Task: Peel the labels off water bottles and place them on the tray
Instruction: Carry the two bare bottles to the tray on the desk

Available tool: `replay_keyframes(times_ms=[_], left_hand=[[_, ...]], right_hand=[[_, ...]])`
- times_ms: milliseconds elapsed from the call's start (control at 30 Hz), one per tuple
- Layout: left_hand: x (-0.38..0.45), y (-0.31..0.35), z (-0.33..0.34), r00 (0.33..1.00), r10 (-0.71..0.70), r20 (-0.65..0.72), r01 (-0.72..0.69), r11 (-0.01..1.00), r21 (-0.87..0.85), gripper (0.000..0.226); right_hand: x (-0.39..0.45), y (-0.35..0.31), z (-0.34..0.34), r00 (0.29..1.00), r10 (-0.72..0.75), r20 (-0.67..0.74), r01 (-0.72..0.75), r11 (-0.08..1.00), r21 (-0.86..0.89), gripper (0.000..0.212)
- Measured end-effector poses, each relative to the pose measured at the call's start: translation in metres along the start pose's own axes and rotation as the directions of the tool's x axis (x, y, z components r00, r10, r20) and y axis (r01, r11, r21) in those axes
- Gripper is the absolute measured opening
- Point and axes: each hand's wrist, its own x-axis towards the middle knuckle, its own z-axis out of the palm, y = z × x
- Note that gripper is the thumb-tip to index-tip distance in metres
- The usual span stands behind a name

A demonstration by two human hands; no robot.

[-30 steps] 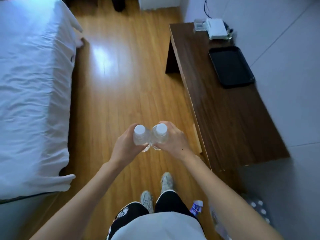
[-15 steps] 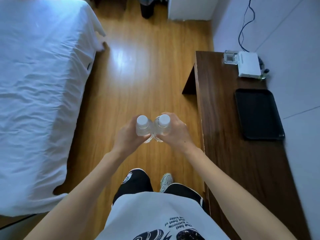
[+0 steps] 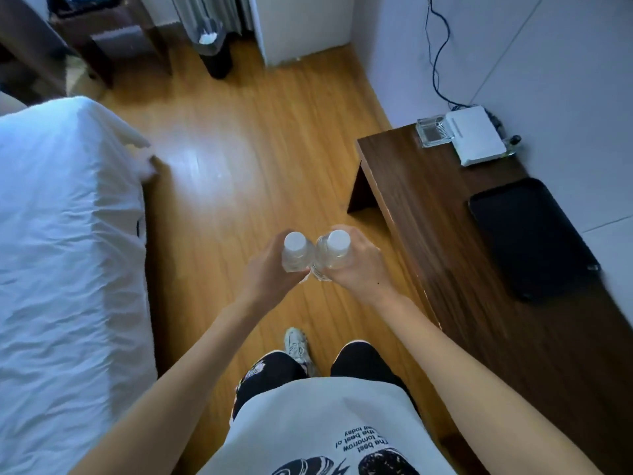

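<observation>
Hands (image 3: 317, 269) gripping two bottles (image 3: 313, 255), tray (image 3: 531, 238) right

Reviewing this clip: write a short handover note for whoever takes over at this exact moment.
Left hand grips one water bottle; right hand grips the second bottle. Both are upright, side by side, held over the floor.
The black tray lies on the wooden bench to the right, nothing on it.
Done: no label shows on either bottle.
Left: set both bottles on the tray.

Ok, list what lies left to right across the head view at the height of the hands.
Bed → left hand → left bottle → right bottle → right hand → wooden table → black tray.
</observation>
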Motion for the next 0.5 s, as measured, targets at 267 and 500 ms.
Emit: replay_keyframes(times_ms=[267, 500], left_hand=[[0.116, 0.048, 0.016, 0.95, 0.255, 0.181, -0.27, 0.961, 0.063, 0.06], [0.18, 0.117, 0.092, 0.835, 0.381, 0.398, -0.414, 0.91, -0.003, 0.057]], right_hand=[[0.062, 0.031, -0.045, 0.966, 0.18, -0.187, -0.193, 0.98, -0.056, 0.057], [0.062, 0.092, -0.111, 0.872, 0.341, -0.352, -0.361, 0.933, 0.009, 0.058]])
